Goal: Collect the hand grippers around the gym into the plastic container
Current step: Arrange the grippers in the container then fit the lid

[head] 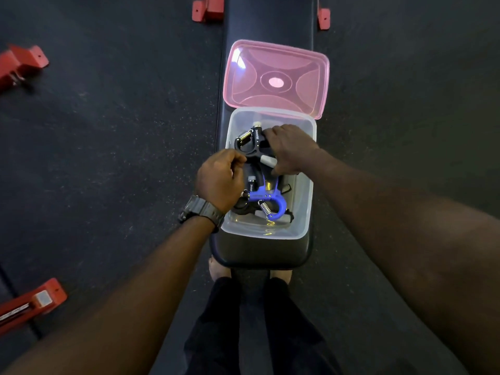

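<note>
A clear plastic container [308, 190] stands on the near end of a dark gym bench [267, 253]. Inside lie a blue hand gripper [266, 196] with a steel spring and more black ones beneath it. A black hand gripper [254, 143] sits at the far end of the container. My right hand [290, 148] grips its handles from the right. My left hand [220, 180], with a black wristwatch, is curled over the container's left rim and touches the same black gripper's lower handle.
The pink translucent lid [276, 77] lies on the bench just beyond the container. Red metal frame feet [23, 63] [208, 9] [35, 299] stand on the dark rubber floor at left and behind. My legs and bare feet are under the bench's near end.
</note>
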### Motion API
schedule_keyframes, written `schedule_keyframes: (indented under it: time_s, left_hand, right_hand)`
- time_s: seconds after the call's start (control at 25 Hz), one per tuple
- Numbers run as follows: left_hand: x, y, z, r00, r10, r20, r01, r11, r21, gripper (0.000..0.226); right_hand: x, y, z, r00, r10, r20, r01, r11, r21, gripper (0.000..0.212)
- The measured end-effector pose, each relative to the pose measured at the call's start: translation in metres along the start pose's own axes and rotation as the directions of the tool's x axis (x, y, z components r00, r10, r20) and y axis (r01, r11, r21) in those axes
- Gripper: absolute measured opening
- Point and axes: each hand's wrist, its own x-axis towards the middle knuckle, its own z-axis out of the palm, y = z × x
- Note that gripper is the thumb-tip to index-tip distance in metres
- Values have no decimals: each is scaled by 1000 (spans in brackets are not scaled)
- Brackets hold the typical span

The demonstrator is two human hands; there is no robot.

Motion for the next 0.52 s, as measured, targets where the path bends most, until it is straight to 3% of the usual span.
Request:
schedule_keyframes:
  time_s: [0.12, 0.24, 0.36, 0.52]
  left_hand:
    - [0, 1, 0, 1000, 2, 2, -2, 1000, 9, 16]
    - [1, 3, -3, 1000, -1, 12, 1, 1000, 19, 17]
    - [2, 8, -5, 999, -29, 20, 28, 999, 22, 16]
    - [0, 11, -7, 999, -39, 31, 39, 999, 10, 14]
  right_hand:
    - [-12, -2, -2, 993, -29, -111, 30, 1000, 5, 93]
    - [-40, -11, -6, 943, -198, -268, 186, 980, -71, 58]
    - [-68, -18, 3, 899, -425, -104, 412, 903, -124, 37]
    - [-74, -25, 11, 946, -299, 127, 317, 935, -160, 36]
